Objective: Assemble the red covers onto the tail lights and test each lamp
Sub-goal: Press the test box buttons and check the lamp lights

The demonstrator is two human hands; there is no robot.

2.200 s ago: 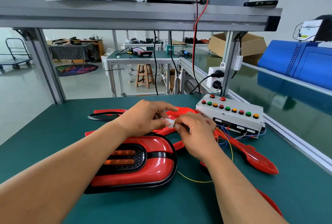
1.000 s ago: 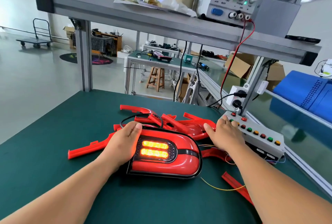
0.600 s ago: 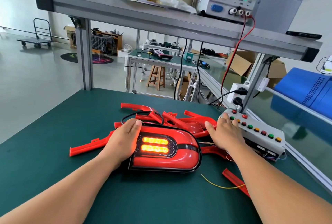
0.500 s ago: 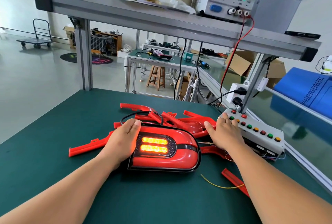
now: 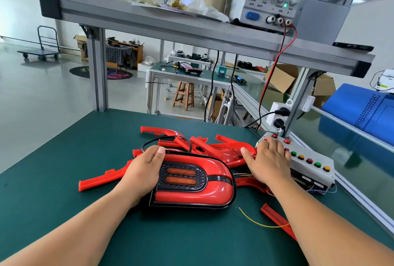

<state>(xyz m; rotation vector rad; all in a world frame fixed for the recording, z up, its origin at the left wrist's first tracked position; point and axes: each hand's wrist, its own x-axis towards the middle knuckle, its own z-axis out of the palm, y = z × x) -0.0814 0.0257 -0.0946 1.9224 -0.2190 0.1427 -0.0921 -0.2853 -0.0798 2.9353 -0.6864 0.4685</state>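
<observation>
Left hand lies flat on glossy rounded tail light; right hand spreads over button box.

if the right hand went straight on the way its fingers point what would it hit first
Most likely the red button at the far end of the button box, just ahead of the right hand. Past that stands the socket block, though depth is hard to judge.
</observation>
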